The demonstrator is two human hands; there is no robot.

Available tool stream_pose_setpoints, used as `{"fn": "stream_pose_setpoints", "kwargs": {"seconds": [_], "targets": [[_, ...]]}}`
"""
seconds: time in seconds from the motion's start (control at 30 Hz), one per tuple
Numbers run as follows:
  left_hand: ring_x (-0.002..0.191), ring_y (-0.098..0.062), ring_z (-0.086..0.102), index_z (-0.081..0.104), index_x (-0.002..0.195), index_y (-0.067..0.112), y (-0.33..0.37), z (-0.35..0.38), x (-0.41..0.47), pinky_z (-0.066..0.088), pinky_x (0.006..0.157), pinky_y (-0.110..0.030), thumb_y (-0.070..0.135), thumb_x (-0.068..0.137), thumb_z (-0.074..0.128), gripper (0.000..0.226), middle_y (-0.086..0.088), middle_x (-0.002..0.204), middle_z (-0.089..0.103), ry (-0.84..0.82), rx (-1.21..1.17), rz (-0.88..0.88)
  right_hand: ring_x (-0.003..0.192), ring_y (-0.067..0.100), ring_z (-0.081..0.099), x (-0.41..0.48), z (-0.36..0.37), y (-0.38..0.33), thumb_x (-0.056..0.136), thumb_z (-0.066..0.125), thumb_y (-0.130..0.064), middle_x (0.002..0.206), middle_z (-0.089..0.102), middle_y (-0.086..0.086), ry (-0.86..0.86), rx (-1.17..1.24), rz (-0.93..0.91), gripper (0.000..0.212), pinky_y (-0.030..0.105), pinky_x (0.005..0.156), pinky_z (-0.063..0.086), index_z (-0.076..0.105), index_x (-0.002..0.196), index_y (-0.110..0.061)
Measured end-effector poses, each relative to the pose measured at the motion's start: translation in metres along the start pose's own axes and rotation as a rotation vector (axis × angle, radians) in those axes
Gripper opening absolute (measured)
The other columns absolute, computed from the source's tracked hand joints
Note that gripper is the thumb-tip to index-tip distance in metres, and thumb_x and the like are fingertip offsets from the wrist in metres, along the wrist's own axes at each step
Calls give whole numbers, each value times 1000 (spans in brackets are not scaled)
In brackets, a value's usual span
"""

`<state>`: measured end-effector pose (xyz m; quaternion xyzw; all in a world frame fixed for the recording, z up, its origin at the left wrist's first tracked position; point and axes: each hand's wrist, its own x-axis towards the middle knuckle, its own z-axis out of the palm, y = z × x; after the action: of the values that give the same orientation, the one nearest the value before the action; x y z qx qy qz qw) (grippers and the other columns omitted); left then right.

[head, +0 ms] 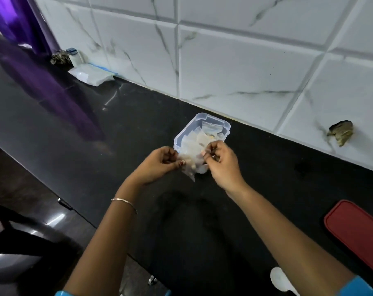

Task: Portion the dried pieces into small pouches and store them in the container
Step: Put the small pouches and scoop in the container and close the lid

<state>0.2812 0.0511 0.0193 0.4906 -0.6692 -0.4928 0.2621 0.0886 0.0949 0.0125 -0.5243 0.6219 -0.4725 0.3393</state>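
A small clear plastic pouch [192,165] with pale dried pieces inside hangs between my two hands just in front of the container. My left hand [160,162] pinches its left top edge and my right hand [220,160] pinches its right top edge. The clear square container [221,124] stands open on the black counter right behind the pouch, near the tiled wall. Inside it lie several filled clear pouches [211,129]. My hands hide the container's near rim.
A red lid [360,233] lies at the counter's right edge. A white spoon-like piece [280,278] sits near my right forearm. A white packet [91,74] and a small jar [74,56] rest far left by the wall. The tile has a broken hole [341,132].
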Motion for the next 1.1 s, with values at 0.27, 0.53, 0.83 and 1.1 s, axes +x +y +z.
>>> {"fn": "stream_pose_setpoints", "kwargs": {"seconds": [0.27, 0.53, 0.83, 1.1], "targets": [[101, -17, 66, 61, 117, 12, 39, 3, 66, 52, 93, -42, 22, 88, 69, 32, 1, 109, 69, 154, 144, 109, 87, 19, 70, 83, -33, -33, 96, 55, -13, 100, 70, 7, 75, -15, -73, 24, 33, 69, 60, 47, 85, -33], [91, -9, 60, 65, 114, 17, 40, 25, 102, 46, 78, -21, 20, 89, 65, 25, -1, 116, 63, 249, 404, 181, 93, 24, 69, 132, -31, -10, 96, 49, -2, 111, 62, 14, 38, -31, 130, 28, 33, 63, 59, 45, 85, -27], [135, -20, 40, 57, 131, 12, 32, 56, 124, 37, 108, -32, 14, 93, 53, 39, -6, 146, 44, -135, 769, 177, 110, 26, 55, 129, -32, 5, 80, 69, -9, 123, 55, 7, 14, -941, -204, 43, 32, 85, 46, 55, 120, -13], [110, -24, 57, 57, 127, 12, 27, 59, 134, 47, 97, -38, 17, 87, 60, 40, -6, 130, 57, -184, 830, 113, 120, 21, 56, 131, -26, 21, 97, 36, -25, 126, 64, 1, -336, -1177, -236, 37, 42, 116, 16, 55, 128, -26]]}}
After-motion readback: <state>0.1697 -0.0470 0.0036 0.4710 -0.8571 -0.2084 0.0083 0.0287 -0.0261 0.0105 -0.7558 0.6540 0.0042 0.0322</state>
